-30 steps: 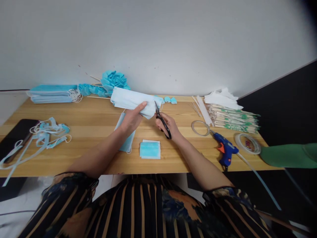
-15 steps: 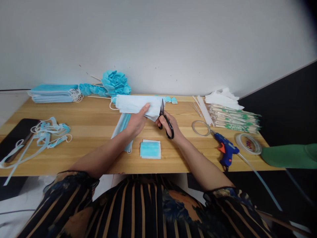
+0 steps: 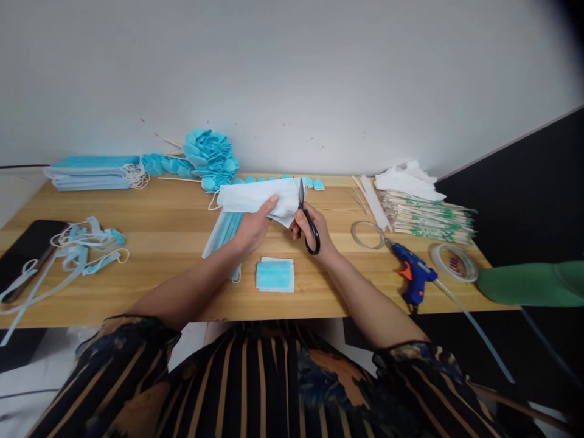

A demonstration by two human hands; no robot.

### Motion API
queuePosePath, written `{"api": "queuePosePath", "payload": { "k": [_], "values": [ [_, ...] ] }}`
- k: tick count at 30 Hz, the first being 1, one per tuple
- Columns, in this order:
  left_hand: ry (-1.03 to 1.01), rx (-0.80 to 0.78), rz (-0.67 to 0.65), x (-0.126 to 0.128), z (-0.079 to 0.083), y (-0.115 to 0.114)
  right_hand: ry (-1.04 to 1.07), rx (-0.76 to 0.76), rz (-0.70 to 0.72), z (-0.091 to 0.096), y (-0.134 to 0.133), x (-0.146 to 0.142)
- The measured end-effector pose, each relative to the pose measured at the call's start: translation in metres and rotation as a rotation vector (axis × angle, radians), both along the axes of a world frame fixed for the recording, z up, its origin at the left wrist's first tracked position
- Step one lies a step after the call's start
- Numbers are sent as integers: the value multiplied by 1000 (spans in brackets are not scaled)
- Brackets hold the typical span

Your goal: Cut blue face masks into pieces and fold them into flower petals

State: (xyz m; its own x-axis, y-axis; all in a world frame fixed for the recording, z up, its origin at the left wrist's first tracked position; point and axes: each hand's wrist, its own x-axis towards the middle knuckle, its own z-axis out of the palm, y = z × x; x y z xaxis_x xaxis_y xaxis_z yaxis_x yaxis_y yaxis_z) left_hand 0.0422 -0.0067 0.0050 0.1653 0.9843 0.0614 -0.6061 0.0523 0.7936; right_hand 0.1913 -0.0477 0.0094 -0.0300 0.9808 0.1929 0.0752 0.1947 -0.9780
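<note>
My left hand (image 3: 256, 229) grips a pale disposable face mask (image 3: 246, 196) above the table, thumb on top. An ear loop hangs from the mask's left end. In my right hand (image 3: 314, 226) is a pair of black-handled scissors (image 3: 311, 232), its blades upright at the mask's right end. Whether the blades are fully closed I cannot tell. Under my left forearm lie blue masks (image 3: 223, 234), partly hidden. Small cut blue and white rectangles (image 3: 275, 275) lie stacked in front of my hands.
At the back left are a mask stack (image 3: 95, 172) and a blue petalled flower (image 3: 210, 155). Cut strips with loops (image 3: 89, 243) lie by a black phone-like slab (image 3: 30, 249). On the right are a blue glue gun (image 3: 414, 274), tape roll (image 3: 454, 263), wire coil (image 3: 368, 235) and wrapped sticks (image 3: 426, 217).
The mask's left end has dipped slightly, and its right end sits a little farther right with the scissors. Both hands keep their hold. The whole view has shifted slightly.
</note>
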Motion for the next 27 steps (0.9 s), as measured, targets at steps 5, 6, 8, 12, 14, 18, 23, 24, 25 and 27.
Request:
{"api": "queuePosePath", "payload": {
  "k": [5, 6, 8, 12, 14, 18, 23, 24, 25, 27],
  "values": [
    [0, 11, 0, 0, -1, 1, 37, -25, -12, -3, 0, -2],
    [-4, 13, 0, 0, -1, 1, 44, -32, -13, -4, 0, -2],
    [-14, 18, 3, 0, -1, 1, 55, -45, -14, -3, 0, -3],
    [-25, 22, 0, 0, 0, 1, 81, -58, -22, 1, -2, -4],
    [-32, 19, -11, 0, 0, 1, 84, -56, -24, 4, -3, -5],
    [-28, 17, -12, 0, 3, 0, 85, -38, -26, 5, -4, -6],
    [-18, 4, 10, 1, 6, -2, 99, -28, -30, 3, -4, -6],
    [-17, -2, 12, 1, 6, -2, 94, -25, -31, 3, -4, -5],
    [-16, -8, 14, 1, 6, -2, 88, -23, -31, 3, -4, -5],
    [-18, -7, 17, 1, 6, -2, 74, -20, -33, 4, -5, -5]
  ]
}}
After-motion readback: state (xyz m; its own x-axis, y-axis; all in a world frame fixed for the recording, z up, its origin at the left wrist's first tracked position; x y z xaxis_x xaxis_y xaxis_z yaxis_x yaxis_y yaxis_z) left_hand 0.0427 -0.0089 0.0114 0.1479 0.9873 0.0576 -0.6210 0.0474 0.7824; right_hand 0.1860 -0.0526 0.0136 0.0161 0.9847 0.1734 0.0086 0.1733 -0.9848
